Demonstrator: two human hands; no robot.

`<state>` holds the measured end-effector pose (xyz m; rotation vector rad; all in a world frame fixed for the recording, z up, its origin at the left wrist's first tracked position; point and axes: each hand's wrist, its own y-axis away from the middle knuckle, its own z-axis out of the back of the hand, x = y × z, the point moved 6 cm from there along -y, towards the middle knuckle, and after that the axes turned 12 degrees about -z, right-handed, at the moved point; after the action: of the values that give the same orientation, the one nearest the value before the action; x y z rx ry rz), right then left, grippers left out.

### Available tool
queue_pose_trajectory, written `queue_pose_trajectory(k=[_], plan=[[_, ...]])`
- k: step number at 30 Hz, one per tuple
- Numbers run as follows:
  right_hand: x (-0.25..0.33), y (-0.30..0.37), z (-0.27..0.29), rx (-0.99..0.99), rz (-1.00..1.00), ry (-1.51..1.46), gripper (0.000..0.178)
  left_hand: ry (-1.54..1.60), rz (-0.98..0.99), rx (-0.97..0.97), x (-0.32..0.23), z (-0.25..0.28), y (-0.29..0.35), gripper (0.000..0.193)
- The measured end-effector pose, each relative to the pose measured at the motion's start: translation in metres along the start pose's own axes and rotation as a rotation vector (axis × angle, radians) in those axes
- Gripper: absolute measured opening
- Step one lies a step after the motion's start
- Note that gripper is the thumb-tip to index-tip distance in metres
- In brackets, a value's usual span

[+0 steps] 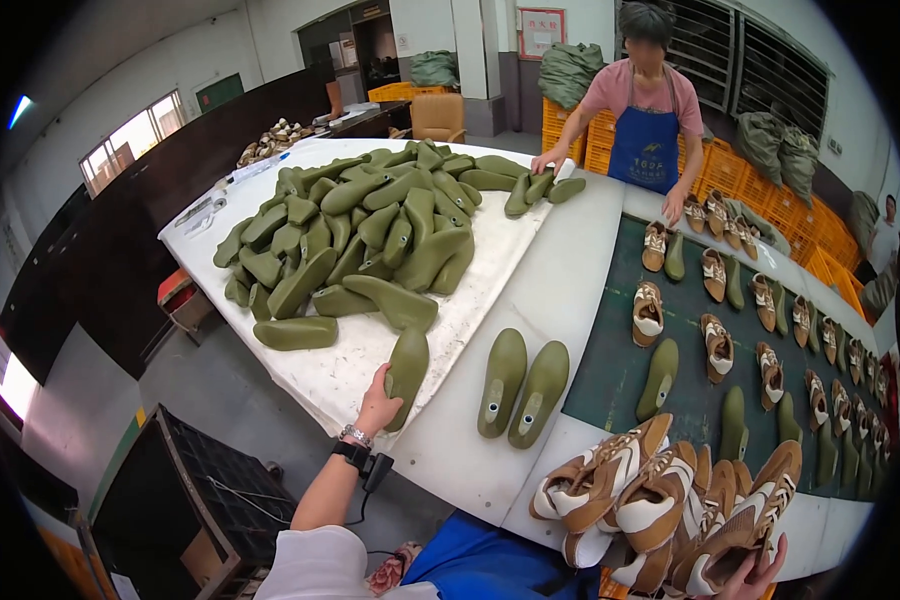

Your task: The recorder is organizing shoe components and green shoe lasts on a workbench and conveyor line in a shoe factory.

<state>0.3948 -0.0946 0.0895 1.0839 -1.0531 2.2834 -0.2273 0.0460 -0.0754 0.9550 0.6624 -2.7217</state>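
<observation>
Seven o'clock: left grip (378, 402) clamped on green last (408, 372). Four o'clock: right grip (756, 576) against brown-and-white shoes (660, 500), closure unclear.

Heaped green lasts (370, 228), rows of sneakers (718, 348) and orange crates (727, 170) show a shoe workshop

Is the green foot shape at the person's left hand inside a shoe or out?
Out. The green foot shape is bare: its smooth surface shows, with the left hand at its edge and no shoe around it.
</observation>
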Motion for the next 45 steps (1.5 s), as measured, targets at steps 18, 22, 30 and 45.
queue_pose_trajectory(k=[18, 22, 30, 45], plan=[[0.017, -0.008, 0.003, -0.030, 0.049, 0.117, 0.040, 0.113, -0.062, -0.095, 0.041, -0.072, -0.112, 0.057], [0.028, -0.008, 0.018, -0.051, -0.065, 0.134, 0.037, -0.051, 0.312, -0.499, 0.151, -0.045, -0.185, 0.081], [0.035, -0.008, 0.015, -0.054, -0.023, 0.264, 0.035, 0.379, 0.639, -0.504, 0.161, -0.053, -0.210, 0.083], [0.013, -0.002, 0.006, 0.020, -0.072, 0.155, 0.032, -0.493, -0.173, 0.551, -0.066, -0.079, -0.124, 0.085]])
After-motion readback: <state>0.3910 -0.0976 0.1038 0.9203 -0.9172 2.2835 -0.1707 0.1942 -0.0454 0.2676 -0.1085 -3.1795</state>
